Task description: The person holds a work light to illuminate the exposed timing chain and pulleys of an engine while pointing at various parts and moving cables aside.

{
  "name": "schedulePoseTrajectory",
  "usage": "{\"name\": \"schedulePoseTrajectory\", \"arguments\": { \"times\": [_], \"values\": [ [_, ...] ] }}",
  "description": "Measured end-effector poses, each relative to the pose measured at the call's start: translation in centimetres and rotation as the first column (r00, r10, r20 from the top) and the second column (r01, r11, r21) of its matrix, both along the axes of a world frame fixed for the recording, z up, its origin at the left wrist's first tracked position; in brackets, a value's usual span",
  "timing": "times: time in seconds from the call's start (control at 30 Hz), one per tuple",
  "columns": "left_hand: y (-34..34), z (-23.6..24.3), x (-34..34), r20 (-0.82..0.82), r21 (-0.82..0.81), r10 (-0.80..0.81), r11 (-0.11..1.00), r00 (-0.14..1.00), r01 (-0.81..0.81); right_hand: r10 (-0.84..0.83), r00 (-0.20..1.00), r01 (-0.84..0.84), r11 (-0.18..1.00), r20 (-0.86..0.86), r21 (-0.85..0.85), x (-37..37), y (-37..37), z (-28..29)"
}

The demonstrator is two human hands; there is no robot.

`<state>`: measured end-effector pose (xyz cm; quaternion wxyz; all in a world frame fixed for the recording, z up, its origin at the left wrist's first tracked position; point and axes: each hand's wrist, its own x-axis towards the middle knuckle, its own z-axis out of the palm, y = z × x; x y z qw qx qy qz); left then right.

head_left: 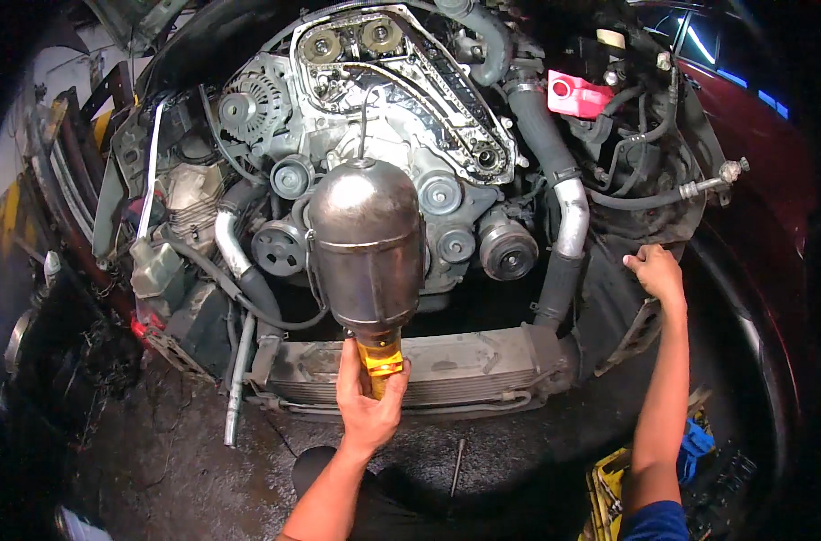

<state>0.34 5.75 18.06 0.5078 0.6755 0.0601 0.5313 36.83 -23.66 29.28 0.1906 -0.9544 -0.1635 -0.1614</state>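
My left hand (pixel 371 410) is wrapped around the yellow handle (pixel 380 361) of a metal canister with a rounded top (pixel 365 243). The canister is held upright in front of the open engine, and a thin tube rises from its top toward the exposed timing chain area (pixel 401 99). My right hand (pixel 656 273) is off to the right, above the dark panel beside the engine bay. Its fingers are curled in, and I cannot make out whether anything is between them.
A radiator-like cooler (pixel 456 361) lies across the front below the engine. Pulleys (pixel 508 248) and a thick hose (pixel 537 126) surround it. A pink-red container (pixel 577 95) sits at upper right. A yellow tray (pixel 609 487) stands at lower right. A metal rod (pixel 458 467) lies on the floor.
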Motion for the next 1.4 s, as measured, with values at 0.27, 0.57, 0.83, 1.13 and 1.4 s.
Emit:
{"name": "schedulePoseTrajectory", "arguments": {
  "times": [0.27,0.57,0.83,1.13,1.4],
  "values": [
    [-0.4,0.3,-0.1,-0.005,0.029,-0.006,1.000,1.000,0.007,0.065,0.998,-0.065,0.997,-0.004,0.045,0.1,-0.4,-0.1],
    [-0.5,0.8,-0.2,0.042,0.010,0.060,0.998,0.997,-0.061,0.121,0.987,-0.120,0.993,0.106,-0.012,2.6,-1.3,-1.7],
    [-0.6,1.6,-0.8,0.070,-0.128,-0.010,0.992,0.998,0.019,-0.004,0.987,-0.007,0.998,0.161,0.062,0.7,-0.4,-1.1],
    [0.2,1.1,-0.7,0.050,-0.039,0.051,0.998,0.997,-0.049,-0.163,0.962,0.130,0.979,0.220,0.157,-0.9,-0.8,-2.5],
    [0.5,0.8,-0.6,0.029,-0.016,0.070,0.997,0.997,-0.069,-0.179,0.968,0.162,0.981,0.179,0.106,-1.3,-0.1,-2.2]
  ]
}}
